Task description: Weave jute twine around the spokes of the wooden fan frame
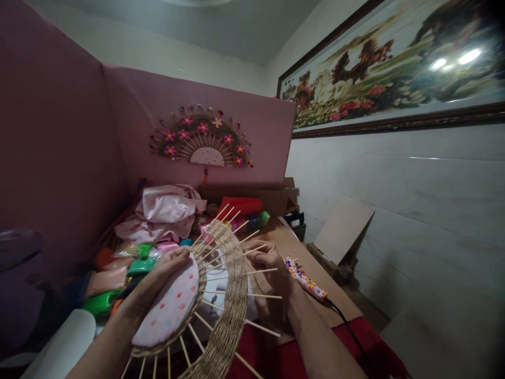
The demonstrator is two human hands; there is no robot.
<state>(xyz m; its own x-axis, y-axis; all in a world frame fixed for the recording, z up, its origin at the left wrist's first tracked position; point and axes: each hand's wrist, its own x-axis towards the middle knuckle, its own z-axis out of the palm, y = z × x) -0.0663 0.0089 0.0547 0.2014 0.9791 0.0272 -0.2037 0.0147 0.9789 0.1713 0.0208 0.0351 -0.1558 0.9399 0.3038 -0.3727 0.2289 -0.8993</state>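
Observation:
My left hand (175, 263) grips the upper end of a fan-shaped craft piece by its half-round base, which is covered in white cloth with small coloured prints. Thin wooden sticks radiate from the base of this woven fan (234, 279), and a broad band of brown twisted cord is woven through them. At the fan's outer edge my right hand (266, 258) has its fingers closed around the tip of one wooden stick (254, 249). The stick ends project past the cord band.
A finished fan with pink flowers (203, 139) hangs on the pink panel. Bunched pink cloth (165, 210) and several colourful packets (142, 266) lie left. A flower-patterned corded tool (305, 279) rests on brown board (327, 308) at right. Red cloth (366, 342) covers the table's front.

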